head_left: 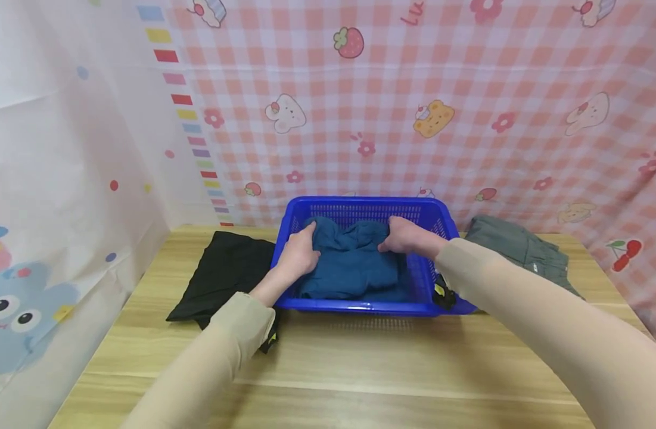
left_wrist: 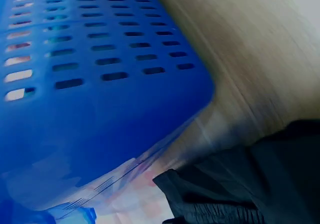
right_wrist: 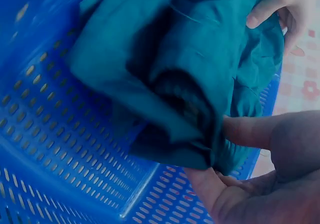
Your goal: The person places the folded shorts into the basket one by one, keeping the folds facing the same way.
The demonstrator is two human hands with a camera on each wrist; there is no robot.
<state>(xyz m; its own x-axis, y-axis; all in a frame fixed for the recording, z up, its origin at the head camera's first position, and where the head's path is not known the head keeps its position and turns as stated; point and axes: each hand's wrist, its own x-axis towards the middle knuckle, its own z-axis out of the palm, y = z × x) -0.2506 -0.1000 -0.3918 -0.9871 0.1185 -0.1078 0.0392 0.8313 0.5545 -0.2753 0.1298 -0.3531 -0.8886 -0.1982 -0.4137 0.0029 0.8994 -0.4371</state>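
Observation:
A folded dark-blue garment (head_left: pixel 354 262) lies in a blue plastic basket (head_left: pixel 360 307), its cloth bunched along the far side. My left hand (head_left: pixel 298 253) grips the garment's far left part, thumb on top. At the far right corner, my right hand (head_left: pixel 408 236) pinches it between thumb and fingers. The right wrist view shows the layered folds of the garment (right_wrist: pixel 200 59) and the right hand (right_wrist: pixel 270 169) holding its edge, with the left hand (right_wrist: pixel 287 9) beyond. Only the basket's outer wall (left_wrist: pixel 115 114) and black cloth appear in the left wrist view; the left hand is out of it.
Left of the basket, a black garment (head_left: pixel 226 274) lies on the wooden table (head_left: pixel 349 375), close against the basket. A grey-green garment (head_left: pixel 515 247) lies to the right, partly behind my right sleeve. A patterned pink curtain (head_left: pixel 392 119) hangs behind the table.

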